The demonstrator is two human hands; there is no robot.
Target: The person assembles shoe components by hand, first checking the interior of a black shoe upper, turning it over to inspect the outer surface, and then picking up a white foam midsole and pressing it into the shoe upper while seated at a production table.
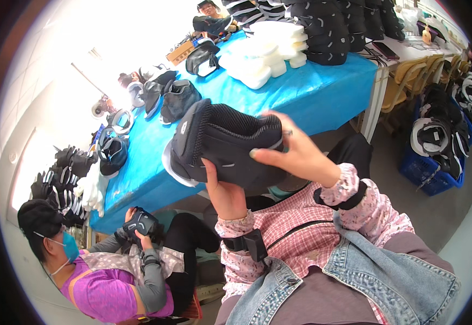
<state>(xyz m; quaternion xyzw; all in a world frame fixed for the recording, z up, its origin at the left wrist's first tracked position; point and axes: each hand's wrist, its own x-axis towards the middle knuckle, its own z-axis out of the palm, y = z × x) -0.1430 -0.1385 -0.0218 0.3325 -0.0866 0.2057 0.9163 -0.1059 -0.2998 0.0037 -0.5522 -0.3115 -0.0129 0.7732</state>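
The left hand (226,190) grips a black shoe (228,143) from below, thumb up its side; the right hand (295,154) clasps its heel end, fingers over the top. Beyond both hands, a blue table (322,92) bears more shoes (173,97) and white insoles (265,51).

A black shoe upper (228,143) with a mesh-textured lining and a white edge at the sole is held up by the left hand (226,195) and right hand (295,157). Sleeves in a pink floral print are worn, over a pink-and-white check apron, with black bands at the wrists and a faded blue denim jacket in the lap. The table (322,92) is covered in bright blue. White foam blocks (265,51) are stacked on it, next to black uppers with white stripes. A purple top with orange trim and a blue face mask are worn by the co-worker (100,271). A blue crate (428,173) is filled with black-and-white pieces.
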